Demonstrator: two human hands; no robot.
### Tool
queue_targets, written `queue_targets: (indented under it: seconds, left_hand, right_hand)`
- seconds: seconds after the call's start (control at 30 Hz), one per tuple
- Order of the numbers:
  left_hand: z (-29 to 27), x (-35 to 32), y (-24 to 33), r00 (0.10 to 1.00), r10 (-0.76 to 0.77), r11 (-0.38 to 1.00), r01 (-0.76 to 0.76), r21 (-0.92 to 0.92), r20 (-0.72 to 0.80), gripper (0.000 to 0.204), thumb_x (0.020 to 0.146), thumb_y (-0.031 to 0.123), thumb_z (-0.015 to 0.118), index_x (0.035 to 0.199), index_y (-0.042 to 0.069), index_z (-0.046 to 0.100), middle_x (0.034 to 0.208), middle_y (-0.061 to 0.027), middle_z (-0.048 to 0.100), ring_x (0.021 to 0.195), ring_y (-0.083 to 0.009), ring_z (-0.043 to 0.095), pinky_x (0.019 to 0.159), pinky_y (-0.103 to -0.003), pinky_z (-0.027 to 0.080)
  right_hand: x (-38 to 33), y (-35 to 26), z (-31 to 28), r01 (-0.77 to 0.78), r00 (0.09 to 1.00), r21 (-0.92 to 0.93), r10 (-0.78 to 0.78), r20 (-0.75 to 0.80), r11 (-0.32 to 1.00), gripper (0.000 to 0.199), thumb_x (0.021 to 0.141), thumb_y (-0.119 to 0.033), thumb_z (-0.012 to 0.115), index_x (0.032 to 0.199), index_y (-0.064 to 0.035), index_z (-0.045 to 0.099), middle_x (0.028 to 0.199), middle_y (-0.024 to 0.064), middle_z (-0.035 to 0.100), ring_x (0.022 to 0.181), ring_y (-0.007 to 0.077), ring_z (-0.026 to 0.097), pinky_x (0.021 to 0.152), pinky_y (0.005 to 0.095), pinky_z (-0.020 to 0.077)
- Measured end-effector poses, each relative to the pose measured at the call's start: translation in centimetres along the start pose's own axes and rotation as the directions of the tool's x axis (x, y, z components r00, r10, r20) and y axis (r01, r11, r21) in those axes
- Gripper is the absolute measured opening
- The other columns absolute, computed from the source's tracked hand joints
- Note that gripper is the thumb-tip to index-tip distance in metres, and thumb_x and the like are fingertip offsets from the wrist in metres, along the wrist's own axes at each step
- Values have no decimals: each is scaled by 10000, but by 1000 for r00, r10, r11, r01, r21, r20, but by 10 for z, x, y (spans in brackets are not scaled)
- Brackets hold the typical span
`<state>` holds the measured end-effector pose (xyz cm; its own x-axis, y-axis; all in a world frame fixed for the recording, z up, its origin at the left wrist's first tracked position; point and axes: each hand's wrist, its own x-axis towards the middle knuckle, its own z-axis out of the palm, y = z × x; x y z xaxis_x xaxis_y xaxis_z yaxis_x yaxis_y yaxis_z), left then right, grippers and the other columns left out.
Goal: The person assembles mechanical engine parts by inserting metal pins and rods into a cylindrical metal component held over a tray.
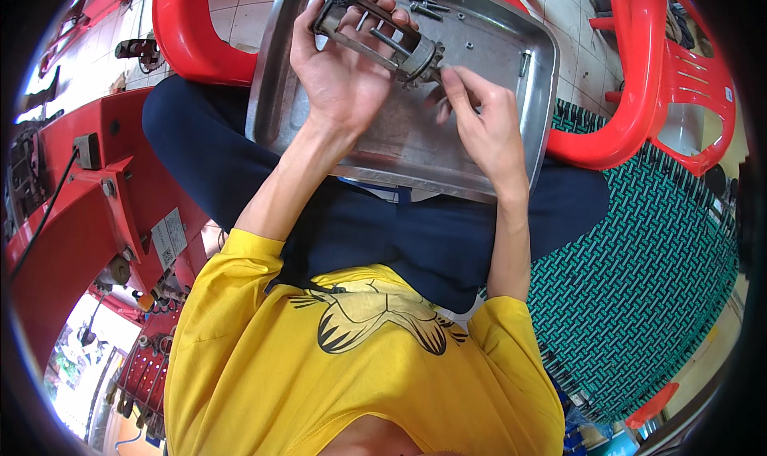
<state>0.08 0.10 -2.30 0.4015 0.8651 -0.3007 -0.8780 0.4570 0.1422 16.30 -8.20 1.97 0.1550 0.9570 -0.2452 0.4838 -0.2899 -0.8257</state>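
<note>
My left hand (348, 85) is palm up and curled round a metal cage-like frame (414, 51) with long side bars and a round collar at its right end. The frame lies tilted across the fingers, above a shallow steel tray (463, 176). At the collar end, my right hand (489, 120) has its thumb and forefinger closed on a short stem-like piece (435, 74) of the frame. The other fingers of that hand are blurred. Several bolts (427, 9) lie at the far side of the tray, and one bolt (524, 63) rests near its right wall.
The tray sits over my crossed legs, by a red plastic stool (200, 41) on the left and a red chair (611, 136) on the right. Red machinery (88, 176) stands at my left. A green woven seat (631, 272) spreads at my right. Small nuts (470, 45) lie in the tray.
</note>
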Motion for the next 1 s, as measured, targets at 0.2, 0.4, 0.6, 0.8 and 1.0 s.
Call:
queue_targets:
  seconds: [0.2, 0.4, 0.6, 0.8, 1.0]
  left_hand:
    - [5, 5, -4, 993, -70, 998, 70, 4, 100, 682, 994, 555, 529, 1273, -66, 547, 1351, -230, 557, 1306, -403, 521, 1152, -494, 408]
    - [19, -1, -9, 979, -120, 860, 18, 510, 166, 613, 1095, 510, 429, 1474, 29, 466, 1580, -229, 441, 1452, -407, 455, 1201, -499, 388]
    - [18, -3, -14, 953, -80, 766, -127, 630, 291, 510, 1074, 319, 563, 1476, 27, 443, 1557, -219, 475, 1427, -377, 497, 1142, -533, 479]
    - [15, -2, -14, 943, 2, 798, -202, 567, 333, 572, 1025, 290, 675, 1468, 20, 433, 1470, -203, 571, 1336, -325, 595, 1084, -472, 545]
    - [17, -4, -14, 922, -24, 813, -208, 544, 388, 571, 977, 159, 735, 1454, 42, 445, 1491, -200, 552, 1369, -349, 566, 1096, -482, 535]
  right_hand:
    - [1, 5, 1, 196, 948, -123, -221, -231, 973, 157, 912, -137, 758, 981, 2, 733, 881, 133, 721, 788, 237, 710, 698, 339, 524]
    - [3, 1, -3, 260, 845, -201, -323, -426, 944, 127, 829, -33, 811, 927, 1, 737, 841, 100, 695, 762, 219, 702, 694, 326, 531]
    - [2, 1, -11, 344, 756, -267, -434, -490, 900, 162, 793, -4, 839, 931, -16, 755, 833, 80, 690, 754, 210, 705, 691, 318, 547]
    - [5, 0, -13, 314, 822, -209, -375, -429, 926, 163, 839, -19, 811, 989, -28, 747, 842, 81, 693, 792, 235, 708, 733, 346, 541]
    - [2, 8, -14, 250, 885, -263, -330, -327, 932, 108, 950, -124, 717, 991, -25, 726, 888, 104, 722, 817, 280, 700, 800, 371, 523]
